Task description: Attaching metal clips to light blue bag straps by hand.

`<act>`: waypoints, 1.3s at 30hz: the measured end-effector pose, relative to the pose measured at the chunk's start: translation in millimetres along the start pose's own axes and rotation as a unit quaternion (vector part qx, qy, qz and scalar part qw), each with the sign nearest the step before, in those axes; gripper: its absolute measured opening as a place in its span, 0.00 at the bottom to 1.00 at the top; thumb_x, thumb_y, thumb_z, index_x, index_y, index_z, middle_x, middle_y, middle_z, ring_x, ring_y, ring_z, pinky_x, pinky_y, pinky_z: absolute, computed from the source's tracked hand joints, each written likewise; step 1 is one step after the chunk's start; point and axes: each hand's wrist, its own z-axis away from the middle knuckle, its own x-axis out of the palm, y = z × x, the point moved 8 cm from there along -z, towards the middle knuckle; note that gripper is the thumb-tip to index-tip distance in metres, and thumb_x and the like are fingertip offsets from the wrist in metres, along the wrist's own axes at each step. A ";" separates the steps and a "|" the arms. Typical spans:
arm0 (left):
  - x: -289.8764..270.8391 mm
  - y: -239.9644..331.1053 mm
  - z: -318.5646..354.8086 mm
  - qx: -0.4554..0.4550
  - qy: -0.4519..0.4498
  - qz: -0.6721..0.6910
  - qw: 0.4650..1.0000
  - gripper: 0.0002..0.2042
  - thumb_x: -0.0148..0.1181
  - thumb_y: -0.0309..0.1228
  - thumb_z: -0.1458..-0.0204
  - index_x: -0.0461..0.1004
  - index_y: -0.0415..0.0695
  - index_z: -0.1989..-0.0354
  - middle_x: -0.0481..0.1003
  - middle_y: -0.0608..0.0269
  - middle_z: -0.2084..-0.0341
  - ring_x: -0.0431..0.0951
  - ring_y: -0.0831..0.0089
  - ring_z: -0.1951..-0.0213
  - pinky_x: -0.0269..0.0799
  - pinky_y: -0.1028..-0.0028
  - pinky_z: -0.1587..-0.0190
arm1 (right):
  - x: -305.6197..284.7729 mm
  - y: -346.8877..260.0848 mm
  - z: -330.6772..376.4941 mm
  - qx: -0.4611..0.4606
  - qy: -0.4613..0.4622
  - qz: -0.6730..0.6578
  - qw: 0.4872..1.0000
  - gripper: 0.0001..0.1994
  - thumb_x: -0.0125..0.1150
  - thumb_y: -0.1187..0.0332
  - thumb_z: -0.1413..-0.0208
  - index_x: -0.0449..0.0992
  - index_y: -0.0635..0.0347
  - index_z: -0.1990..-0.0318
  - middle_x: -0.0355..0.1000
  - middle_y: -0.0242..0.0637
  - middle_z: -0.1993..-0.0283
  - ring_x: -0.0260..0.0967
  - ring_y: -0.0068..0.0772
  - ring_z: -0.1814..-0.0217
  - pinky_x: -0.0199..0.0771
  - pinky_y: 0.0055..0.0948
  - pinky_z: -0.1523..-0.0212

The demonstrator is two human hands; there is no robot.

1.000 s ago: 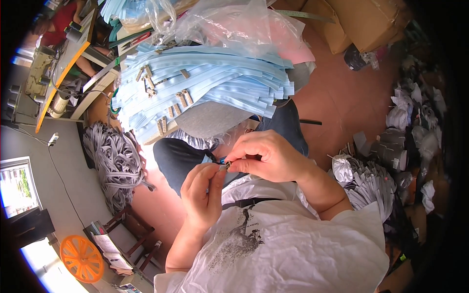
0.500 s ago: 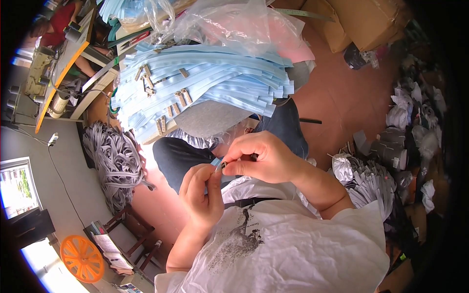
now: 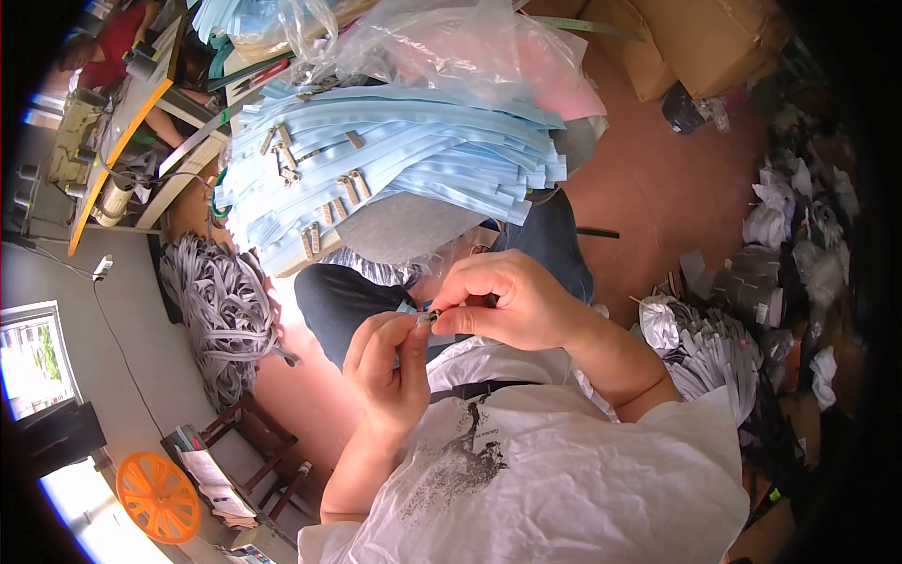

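- Two bare hands meet in front of the person's chest, fingertips almost touching, with a small dark metal zipper slider [image 3: 432, 315] pinched where they join.
- Left hand [image 3: 387, 371]: fingers curled upward, thumb and forefinger closed together at their tips just under and to the left of the slider; a sliver of light blue zipper tape [image 3: 406, 306] shows beside the fingertips.
- Right hand [image 3: 512, 301]: comes in from the right, thumb and forefinger pressed shut on the slider's right end, the other fingers folded loosely over the palm.
- Key relation: the slider sits directly between the two sets of fingertips, held by both; its long axis seems to run roughly left to right, from one hand toward the other, though it is too small to be sure. Neither hand is clearly nearer; the right hand covers more of it.
- Beyond the hands, a big stack of light blue zippers [image 3: 404, 160] with brass-coloured pulls lies on a board, well apart from the fingers.
- Clear plastic bags [image 3: 451, 47] sit on top of that stack at the far side.
- A heap of grey zipper tape [image 3: 221, 301] lies on the floor to the left.
- White bundles [image 3: 714, 348] crowd the floor to the right.
- A sewing machine table [image 3: 122, 122] stands at the upper left.
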 end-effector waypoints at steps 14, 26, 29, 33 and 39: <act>0.3 1.9 -3.0 -0.006 -0.008 0.004 1.000 0.02 0.60 0.18 0.45 0.73 0.35 0.65 0.75 0.55 0.72 0.74 0.67 0.72 0.70 0.74 0.66 | 0.2 -12.8 -3.5 -0.019 -0.025 0.055 0.998 0.09 0.74 0.69 0.51 0.80 0.62 0.67 0.74 0.35 0.71 0.71 0.29 0.74 0.67 0.26 0.75; 2.4 -27.7 10.6 -0.141 0.010 0.211 0.967 0.03 0.62 0.21 0.43 0.75 0.35 0.67 0.77 0.58 0.70 0.74 0.73 0.70 0.69 0.76 0.67 | -0.1 -15.6 -1.6 -0.058 -0.007 0.042 0.997 0.09 0.74 0.71 0.53 0.80 0.63 0.66 0.77 0.37 0.68 0.76 0.33 0.69 0.73 0.28 0.70; 0.3 -22.2 9.5 -0.103 0.007 0.152 0.983 0.02 0.62 0.20 0.44 0.75 0.35 0.66 0.77 0.57 0.70 0.74 0.72 0.70 0.69 0.76 0.67 | -1.8 -17.6 -0.9 -0.065 -0.014 0.052 0.996 0.09 0.74 0.72 0.52 0.80 0.63 0.66 0.77 0.37 0.68 0.77 0.33 0.69 0.74 0.28 0.69; -1.9 -2.2 1.2 -0.002 -0.002 0.048 0.999 0.02 0.62 0.19 0.46 0.76 0.35 0.66 0.77 0.56 0.71 0.74 0.71 0.71 0.69 0.75 0.68 | -1.8 -20.2 -0.2 -0.076 -0.012 0.056 0.995 0.09 0.73 0.72 0.52 0.80 0.63 0.66 0.76 0.37 0.68 0.76 0.34 0.69 0.74 0.29 0.69; 1.9 -15.6 5.2 -0.073 -0.025 0.108 0.991 0.02 0.59 0.19 0.42 0.74 0.34 0.62 0.77 0.59 0.65 0.73 0.77 0.66 0.68 0.78 0.62 | -2.9 -22.8 -4.4 -0.081 -0.004 0.097 0.992 0.10 0.74 0.69 0.53 0.80 0.63 0.66 0.76 0.37 0.69 0.75 0.36 0.68 0.73 0.30 0.69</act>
